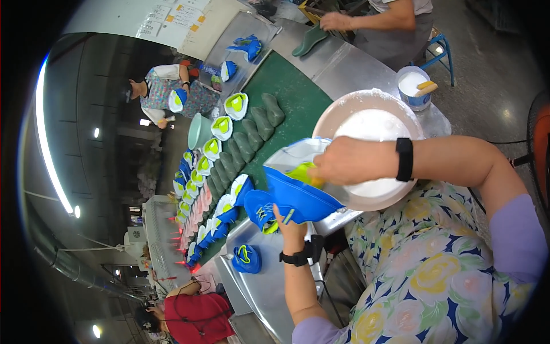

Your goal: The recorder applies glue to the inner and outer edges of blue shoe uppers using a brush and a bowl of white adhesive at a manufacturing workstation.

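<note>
A blue shoe upper [306,196] with a white rim and lime-green lining is tilted in front of me, its opening toward the upper right. My left hand [293,230] grips it from below, near the laced part. At its opening is my right hand [350,161], fingers closed and pressed toward the lining. A bit of yellow shows at those fingertips, but what they hold is hidden. Just beyond my right forearm stands a wide, pale pink basin [325,119] of white liquid, partly covered by the arm. Another blue shoe upper [247,258] sits on the metal tray left of my left hand.
A green conveyor belt [301,86] carries rows of shoe uppers [221,127] and dark grey-green foot-shaped pieces [250,133]. A cup [413,94] of white liquid with a yellow-handled tool stands behind the basin. Co-workers are across the belt, at the far end and at lower left.
</note>
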A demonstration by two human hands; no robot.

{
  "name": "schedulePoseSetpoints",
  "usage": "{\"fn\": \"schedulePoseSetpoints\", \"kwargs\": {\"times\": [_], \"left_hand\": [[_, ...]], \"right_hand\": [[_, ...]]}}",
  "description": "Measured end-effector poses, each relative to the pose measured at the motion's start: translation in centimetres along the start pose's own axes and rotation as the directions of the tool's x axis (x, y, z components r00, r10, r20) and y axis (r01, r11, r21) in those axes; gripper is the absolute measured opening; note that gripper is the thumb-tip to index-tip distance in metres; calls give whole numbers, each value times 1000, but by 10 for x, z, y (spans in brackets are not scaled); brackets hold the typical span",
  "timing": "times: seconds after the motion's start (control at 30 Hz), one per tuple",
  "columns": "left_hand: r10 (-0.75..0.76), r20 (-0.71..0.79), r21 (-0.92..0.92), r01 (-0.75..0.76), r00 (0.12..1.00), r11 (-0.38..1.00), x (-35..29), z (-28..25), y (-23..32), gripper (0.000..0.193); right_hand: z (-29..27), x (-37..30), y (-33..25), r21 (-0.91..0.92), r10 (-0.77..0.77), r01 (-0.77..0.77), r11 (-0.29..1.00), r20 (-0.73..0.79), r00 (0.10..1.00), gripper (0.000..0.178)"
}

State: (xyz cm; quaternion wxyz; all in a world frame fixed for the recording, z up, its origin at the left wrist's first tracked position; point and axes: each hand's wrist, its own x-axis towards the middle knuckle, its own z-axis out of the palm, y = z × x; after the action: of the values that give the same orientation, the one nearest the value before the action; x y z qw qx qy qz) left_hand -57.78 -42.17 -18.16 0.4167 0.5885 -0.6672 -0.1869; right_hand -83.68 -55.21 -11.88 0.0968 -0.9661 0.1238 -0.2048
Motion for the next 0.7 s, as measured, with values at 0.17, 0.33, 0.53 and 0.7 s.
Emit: {"fn": "schedulePoseSetpoints", "kwargs": {"times": [0.17,0.33,0.53,0.7], "left_hand": [[-317,-178,-645,134,931,753,3,-18,-9,32],[-348,-79,-731,183,934,657,7,-18,2,30],[-348,-310,-529,144,885,837,6,8,16,25],[-215,-364,-441,36,906,897,8,26,32,21]], "right_hand": [[6,-34,16,404,339,-357,842,118,933,26],[10,-57,23,224,279,-344,912,276,920,32],[-25,-67,25,643,658,-391,659,-241,714,28],[-23,-47,17,741,685,-240,628,-380,621,29]]}}
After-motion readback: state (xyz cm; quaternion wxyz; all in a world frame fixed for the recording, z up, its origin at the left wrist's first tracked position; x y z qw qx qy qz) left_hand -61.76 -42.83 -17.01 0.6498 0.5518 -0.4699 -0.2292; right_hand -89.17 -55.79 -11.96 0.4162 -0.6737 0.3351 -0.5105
